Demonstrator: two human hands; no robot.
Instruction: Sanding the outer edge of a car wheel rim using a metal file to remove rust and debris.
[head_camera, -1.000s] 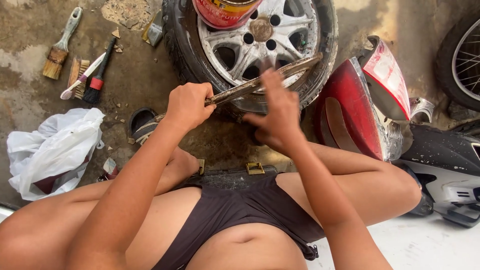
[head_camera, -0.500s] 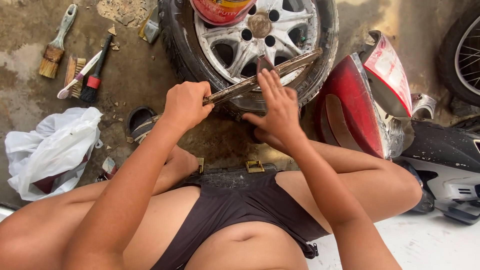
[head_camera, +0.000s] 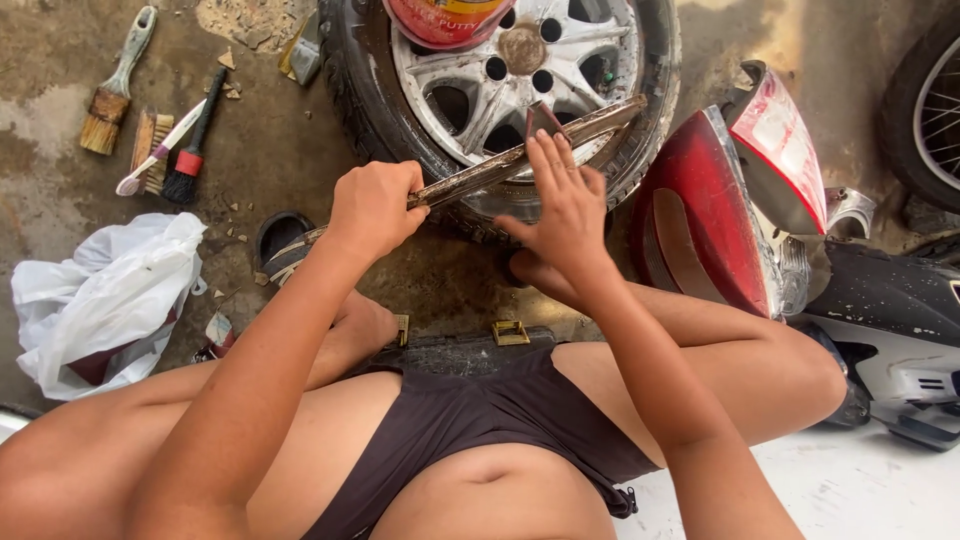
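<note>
Seated on the concrete floor (head_camera: 260, 150), facing a wheel (head_camera: 500, 90) laid flat. Left hand (head_camera: 375, 208) with fingers wrapped tight round the near end of a long flat metal bar (head_camera: 510, 160), clamped in a fist. Right hand (head_camera: 565, 215) laid against the bar's middle, fingers spread and nearly straight, palm toward the bar, not closed round it. Just beyond those fingertips, a small dark scraper blade (head_camera: 545, 118) standing up against the bar; whether pinched by the thumb, cannot tell.

Bar running slantwise from the left fist up and rightward past the right fingertips, its far end over the silver rim near the tyre's edge. Surface smeared with pale grime.

Judged from its look: stiff, fairly heavy for its width, unlikely to flex; coated faces likely gritty rather than slick, edges possibly sharp. Best held at the near end in a full fist, as now, with a flat palm steadying mid-length, away from the edges.

Beyond the fingers, atop the hub, a red tin (head_camera: 450, 18). Left of the left fist: brushes (head_camera: 150, 120) and a white plastic bag (head_camera: 100, 300). Right of the right fingers: a red scooter panel (head_camera: 710, 210).
</note>
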